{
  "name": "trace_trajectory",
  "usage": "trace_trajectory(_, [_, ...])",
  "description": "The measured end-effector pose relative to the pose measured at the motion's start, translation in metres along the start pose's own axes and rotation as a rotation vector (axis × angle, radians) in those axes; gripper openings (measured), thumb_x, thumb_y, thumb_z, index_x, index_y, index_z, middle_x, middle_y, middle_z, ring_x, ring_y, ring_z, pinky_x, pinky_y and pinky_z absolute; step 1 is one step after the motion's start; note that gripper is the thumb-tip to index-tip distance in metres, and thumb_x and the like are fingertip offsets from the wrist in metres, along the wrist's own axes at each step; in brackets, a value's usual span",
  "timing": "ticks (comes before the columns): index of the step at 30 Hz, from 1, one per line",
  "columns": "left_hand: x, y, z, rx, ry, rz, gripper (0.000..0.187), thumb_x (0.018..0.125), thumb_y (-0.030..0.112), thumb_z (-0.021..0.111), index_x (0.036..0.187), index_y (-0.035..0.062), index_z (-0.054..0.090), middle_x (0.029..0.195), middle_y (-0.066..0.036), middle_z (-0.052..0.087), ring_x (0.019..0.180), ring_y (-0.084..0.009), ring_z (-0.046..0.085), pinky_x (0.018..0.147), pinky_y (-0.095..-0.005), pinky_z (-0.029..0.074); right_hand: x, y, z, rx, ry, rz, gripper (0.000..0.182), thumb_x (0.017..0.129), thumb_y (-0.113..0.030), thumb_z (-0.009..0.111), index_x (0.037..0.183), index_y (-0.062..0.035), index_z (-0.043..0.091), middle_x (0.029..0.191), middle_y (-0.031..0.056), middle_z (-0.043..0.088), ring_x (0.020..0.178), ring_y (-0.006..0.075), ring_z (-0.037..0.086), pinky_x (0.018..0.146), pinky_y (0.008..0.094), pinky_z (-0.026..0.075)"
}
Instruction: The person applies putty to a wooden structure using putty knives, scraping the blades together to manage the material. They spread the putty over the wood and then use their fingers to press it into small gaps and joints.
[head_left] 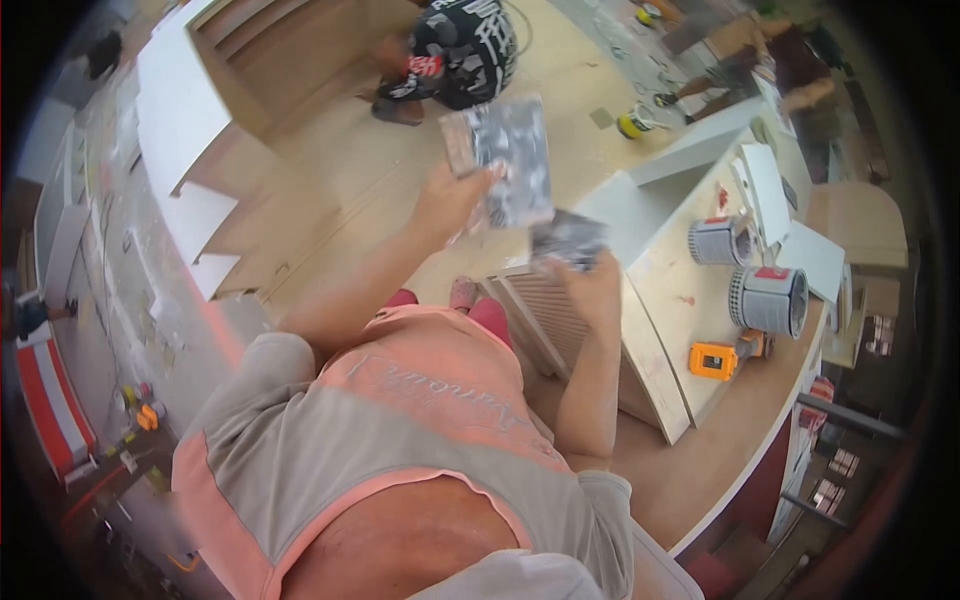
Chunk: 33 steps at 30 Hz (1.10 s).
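Observation:
My left hand (453,203) grips a flat, roughly square board (515,160) by its lower left edge, the thumb lying over its face. Grey and white putty-like smears cover much of that board. In my right hand (593,287) is a smaller dark flat plate (568,238), also streaked with pale paste and blurred by motion. Its upper left corner sits close to the board's lower right corner. Both hands are raised over a wooden cabinet piece with a slatted front (545,315).
On the wooden top at right are two grey cans (768,298) and an orange-and-black power tool (715,360). A person (465,55) in a patterned black shirt crouches ahead. A large wooden cabinet (265,165) stands at left. A yellow can (634,122) sits on the floor.

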<state>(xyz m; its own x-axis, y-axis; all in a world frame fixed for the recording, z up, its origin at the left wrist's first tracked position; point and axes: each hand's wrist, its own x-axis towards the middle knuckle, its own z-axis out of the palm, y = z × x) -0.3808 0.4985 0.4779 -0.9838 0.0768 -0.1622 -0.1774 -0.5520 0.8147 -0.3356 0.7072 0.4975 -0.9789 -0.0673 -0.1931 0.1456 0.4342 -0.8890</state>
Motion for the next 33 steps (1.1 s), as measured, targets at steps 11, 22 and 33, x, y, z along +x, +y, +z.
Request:
trace_trajectory(11, [0.003, 0.046, -0.061, -0.907, -0.318, -0.053, 0.061, 0.086, 0.053, 0.028, 0.128, 0.008, 0.029, 0.128, -0.013, 0.036, 0.119, -0.0298, 0.034, 0.099, -0.0491, 0.025, -0.051, -0.031, 0.112, 0.866, -0.048, 0.15, 0.032, 0.077, 0.004, 0.054, 0.108, 0.0048, 0.046, 0.097, 0.0097, 0.056, 0.084, 0.0135, 0.055, 0.075, 0.026, 0.045])
trace_trajectory(22, [-0.036, 0.034, -0.083, -0.722, -0.261, 0.03, 0.062, 0.086, 0.052, 0.032, 0.128, 0.0063, 0.028, 0.121, -0.014, 0.043, 0.109, -0.0271, 0.045, 0.093, -0.0414, 0.035, -0.049, -0.081, 0.129, 0.511, -0.036, -0.043, 0.021, 0.08, -0.003, 0.056, 0.099, 0.0048, 0.053, 0.091, 0.0072, 0.059, 0.08, 0.0099, 0.055, 0.069, 0.0224, 0.045])
trace_trajectory(33, [-0.022, -0.089, -0.085, -0.206, -0.221, -0.409, 0.038, 0.087, 0.045, 0.039, 0.092, 0.011, 0.054, 0.066, -0.003, 0.054, 0.053, -0.0163, 0.051, 0.048, -0.0299, 0.044, -0.038, -0.041, 0.096, 0.503, 0.447, 0.096, 0.026, 0.085, -0.009, 0.048, 0.105, 0.0082, 0.049, 0.099, 0.0111, 0.055, 0.085, 0.0174, 0.054, 0.075, 0.029, 0.045])
